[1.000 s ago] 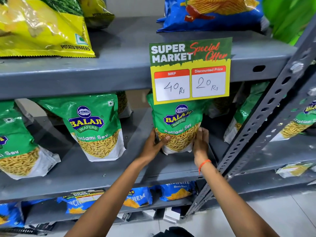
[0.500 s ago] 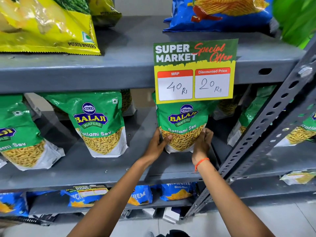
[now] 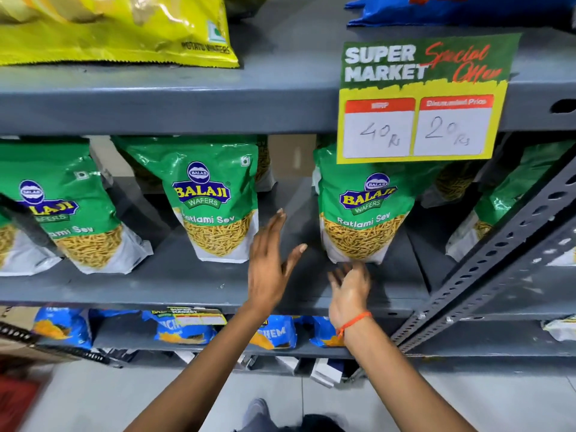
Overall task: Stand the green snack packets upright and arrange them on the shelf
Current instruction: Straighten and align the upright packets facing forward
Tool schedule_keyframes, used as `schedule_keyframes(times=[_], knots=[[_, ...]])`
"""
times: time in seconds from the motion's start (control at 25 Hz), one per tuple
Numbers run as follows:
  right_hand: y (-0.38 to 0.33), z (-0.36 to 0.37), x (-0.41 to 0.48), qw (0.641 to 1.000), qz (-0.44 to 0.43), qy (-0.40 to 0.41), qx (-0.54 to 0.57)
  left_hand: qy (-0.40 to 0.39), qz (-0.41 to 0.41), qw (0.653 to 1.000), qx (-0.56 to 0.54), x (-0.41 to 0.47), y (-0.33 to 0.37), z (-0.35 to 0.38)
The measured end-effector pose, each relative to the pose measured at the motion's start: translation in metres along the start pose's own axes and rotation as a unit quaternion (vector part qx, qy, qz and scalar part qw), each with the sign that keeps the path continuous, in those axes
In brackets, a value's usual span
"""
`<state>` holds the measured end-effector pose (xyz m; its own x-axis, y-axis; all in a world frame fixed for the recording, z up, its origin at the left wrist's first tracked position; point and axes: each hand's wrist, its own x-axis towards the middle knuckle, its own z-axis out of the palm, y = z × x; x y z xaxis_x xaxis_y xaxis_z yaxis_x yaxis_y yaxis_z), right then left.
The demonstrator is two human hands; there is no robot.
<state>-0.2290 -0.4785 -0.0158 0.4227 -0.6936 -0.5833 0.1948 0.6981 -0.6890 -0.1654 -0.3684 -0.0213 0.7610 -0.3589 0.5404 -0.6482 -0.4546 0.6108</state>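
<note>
Several green Balaji Ratlami Sev packets stand upright on the grey middle shelf (image 3: 193, 285). One packet (image 3: 361, 213) stands under the price sign, a second packet (image 3: 215, 207) left of it, and a third packet (image 3: 71, 219) further left. More green packets (image 3: 498, 207) stand behind the slanted post on the right. My left hand (image 3: 271, 260) hovers open in the gap between the two middle packets, touching neither. My right hand (image 3: 349, 288) is open just below the base of the packet under the sign, fingers spread and empty.
A yellow-green price sign (image 3: 420, 98) hangs from the upper shelf edge. Yellow wafer bags (image 3: 118, 29) and a blue bag (image 3: 452, 10) lie on the top shelf. A perforated grey post (image 3: 505, 247) slants across the right. Blue packets (image 3: 187, 328) fill the lower shelf.
Both hands have let go of the packet under the sign and drawn back; the left hand moved left into the gap. The view has shifted left and closer.
</note>
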Motion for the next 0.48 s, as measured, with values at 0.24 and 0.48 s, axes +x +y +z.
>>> schedule_keyframes(times=[0.24, 0.48], knots=[[0.054, 0.067, -0.03, 0.992, 0.049, -0.11, -0.039, 0.094, 0.041, 0.984, 0.144, -0.005, -0.069, -0.062], [0.09, 0.119, -0.042, 0.962, -0.141, -0.167, -0.166, 0.024, -0.118, 0.99, -0.073, 0.011, -0.131, -0.115]])
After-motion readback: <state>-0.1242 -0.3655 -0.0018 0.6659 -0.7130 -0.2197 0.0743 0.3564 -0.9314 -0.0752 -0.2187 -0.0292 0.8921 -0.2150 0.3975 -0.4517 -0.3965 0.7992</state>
